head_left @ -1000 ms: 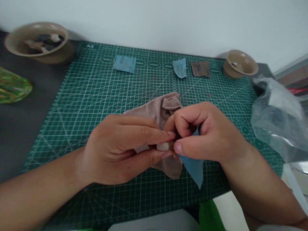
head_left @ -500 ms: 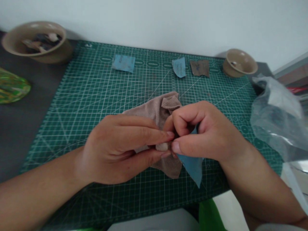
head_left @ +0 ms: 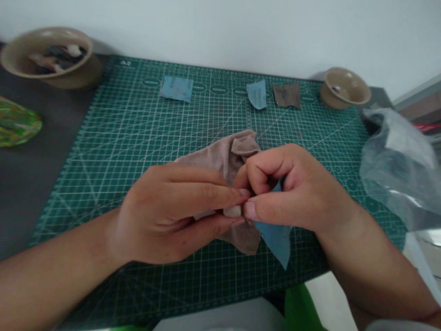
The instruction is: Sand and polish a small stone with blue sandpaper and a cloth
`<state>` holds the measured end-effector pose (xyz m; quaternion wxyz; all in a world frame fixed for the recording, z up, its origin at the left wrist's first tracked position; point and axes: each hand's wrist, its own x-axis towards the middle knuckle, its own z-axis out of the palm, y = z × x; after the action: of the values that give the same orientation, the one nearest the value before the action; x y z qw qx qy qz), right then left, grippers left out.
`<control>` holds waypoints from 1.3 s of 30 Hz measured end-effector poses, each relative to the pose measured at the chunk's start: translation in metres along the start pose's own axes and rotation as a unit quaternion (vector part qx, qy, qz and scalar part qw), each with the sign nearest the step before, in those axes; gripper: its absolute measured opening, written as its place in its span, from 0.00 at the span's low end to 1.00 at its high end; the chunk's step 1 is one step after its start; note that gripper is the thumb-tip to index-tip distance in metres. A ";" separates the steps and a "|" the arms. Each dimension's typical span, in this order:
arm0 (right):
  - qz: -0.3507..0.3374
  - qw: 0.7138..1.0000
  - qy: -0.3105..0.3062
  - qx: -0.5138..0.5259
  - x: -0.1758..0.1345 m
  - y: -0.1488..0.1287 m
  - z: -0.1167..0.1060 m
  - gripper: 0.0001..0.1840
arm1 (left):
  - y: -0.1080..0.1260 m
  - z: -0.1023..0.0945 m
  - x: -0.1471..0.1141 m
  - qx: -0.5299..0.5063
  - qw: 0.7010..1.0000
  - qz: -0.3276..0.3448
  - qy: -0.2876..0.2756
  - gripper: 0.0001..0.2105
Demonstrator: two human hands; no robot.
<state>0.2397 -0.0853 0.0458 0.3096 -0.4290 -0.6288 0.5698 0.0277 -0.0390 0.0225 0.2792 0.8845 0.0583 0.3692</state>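
So the person's left hand (head_left: pixel 165 214) has a small, pale, blocky piece (head_left: pixel 232 211) pinched between thumb and fingers, with just a whitish end poking out. Can't really tell what it's made of. The right hand (head_left: pixel 292 193) is right up against it, fingers curled and thumb pressed in, pinching a bendy light-blue sheet (head_left: pixel 278 243) that hangs below the thumb in a pointed corner. The exact contact between sheet and piece is hidden by the fingertips.

Under both hands there's a rumpled mauve-brown cloth (head_left: pixel 213 154), folded over near the top, lying on a big green cutting mat (head_left: pixel 138 124) with white grid lines. The mat sits on a dark grey table (head_left: pixel 31 184).

Along the far side of the mat, left to right: a squarish blue printed sheet (head_left: pixel 177 88), a smaller blue piece with a curved edge (head_left: pixel 257 94), and a brown squarish piece (head_left: pixel 286 95) just beside that one. A small tan bowl (head_left: pixel 339 102) is at the far right corner, and a crumpled clear plastic bag (head_left: pixel 396 165) is on the right.

Over on the left, a larger tan bowl (head_left: pixel 81 76) has dark and pale bits in it, with a shiny green-and-yellow object (head_left: pixel 19 122) nearer the person, partly cut off.
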 end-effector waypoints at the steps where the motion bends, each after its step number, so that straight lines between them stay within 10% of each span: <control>1: 0.000 1.000 -0.001 -0.002 0.000 0.000 0.000 0.16 | 0.000 0.000 0.000 -0.002 1.000 0.004 -0.003 0.04; 39: -0.012 0.999 -0.015 0.037 -0.001 0.002 -0.002 0.16 | -0.002 0.000 -0.001 -0.023 1.000 0.002 -0.003 0.06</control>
<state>0.2421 -0.0859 0.0444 0.3221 -0.4012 -0.6171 0.5954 0.0276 -0.0378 0.0212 0.2991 0.8791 0.0472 0.3682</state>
